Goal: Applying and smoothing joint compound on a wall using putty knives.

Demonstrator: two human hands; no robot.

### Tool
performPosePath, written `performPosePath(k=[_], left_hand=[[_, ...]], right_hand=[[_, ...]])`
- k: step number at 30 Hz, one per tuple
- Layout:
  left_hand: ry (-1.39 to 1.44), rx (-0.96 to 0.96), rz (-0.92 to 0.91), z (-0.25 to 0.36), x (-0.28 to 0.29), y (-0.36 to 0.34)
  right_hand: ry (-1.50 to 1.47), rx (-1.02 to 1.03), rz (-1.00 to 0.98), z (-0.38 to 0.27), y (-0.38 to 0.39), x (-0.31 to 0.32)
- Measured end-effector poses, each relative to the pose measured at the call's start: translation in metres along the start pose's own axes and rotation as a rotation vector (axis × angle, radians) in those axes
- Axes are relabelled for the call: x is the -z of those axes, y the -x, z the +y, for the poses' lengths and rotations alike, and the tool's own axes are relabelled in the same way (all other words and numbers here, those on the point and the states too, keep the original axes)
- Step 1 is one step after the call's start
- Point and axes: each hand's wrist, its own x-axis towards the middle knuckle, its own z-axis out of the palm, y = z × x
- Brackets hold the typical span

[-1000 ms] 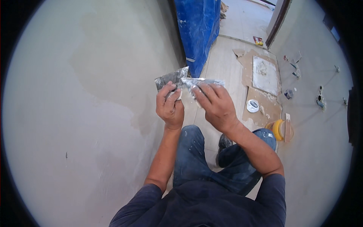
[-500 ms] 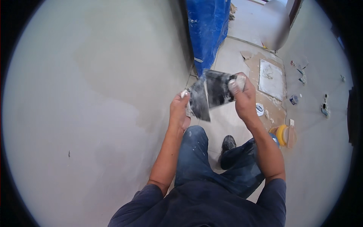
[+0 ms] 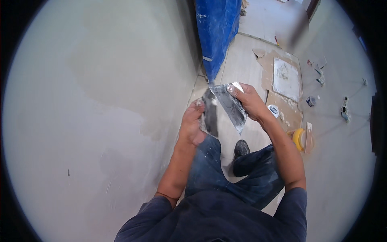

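My left hand (image 3: pixel 191 123) is closed round a putty knife (image 3: pixel 210 117) with a wide dark metal blade smeared with white filler. My right hand (image 3: pixel 252 101) grips a second putty knife (image 3: pixel 230 104), its blade streaked with filler and slanting down to a corner. The two blades meet near their upper ends, in front of my body and above the pale floor. A small lump of white filler sits on the left blade. Both handles are mostly hidden by my fingers.
On the left rises a wall (image 3: pixel 100 101) with damp-looking patches. Blue plastic sheeting (image 3: pixel 217 36) hangs ahead. To the right lie cardboard (image 3: pixel 278 97), a white board (image 3: pixel 287 78) with filler and a round white lid (image 3: pixel 273 111). A yellow tub (image 3: pixel 297 139) stands by the right wall (image 3: pixel 338 173).
The right putty knife has turned, its lower corner now pointing down, and moved slightly left. My left hand has dropped a little, tipping its blade more upright.
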Motion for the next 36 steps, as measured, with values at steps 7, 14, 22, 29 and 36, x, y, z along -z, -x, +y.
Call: performPosePath(k=[7, 14, 22, 29, 36], left_hand=[[-0.063, -0.224, 0.183, -0.005, 0.030, -0.009], [-0.237, -0.561, 0.299, -0.023, 0.023, -0.014], [-0.584, -0.697, 0.127, -0.039, 0.001, 0.028], [0.098, -0.125, 0.066, -0.052, 0.005, 0.012], [0.249, 0.257, -0.170, -0.061, -0.011, 0.015]], right_hand=[[0.552, 0.180, 0.256, -0.013, 0.027, 0.014], [1.332, 1.017, -0.027, -0.019, 0.066, -0.013], [1.481, 1.210, 0.187, -0.013, 0.065, -0.002], [0.542, 0.577, 0.425, -0.023, 0.067, 0.008], [-0.322, -0.010, 0.099, 0.010, 0.048, -0.004]])
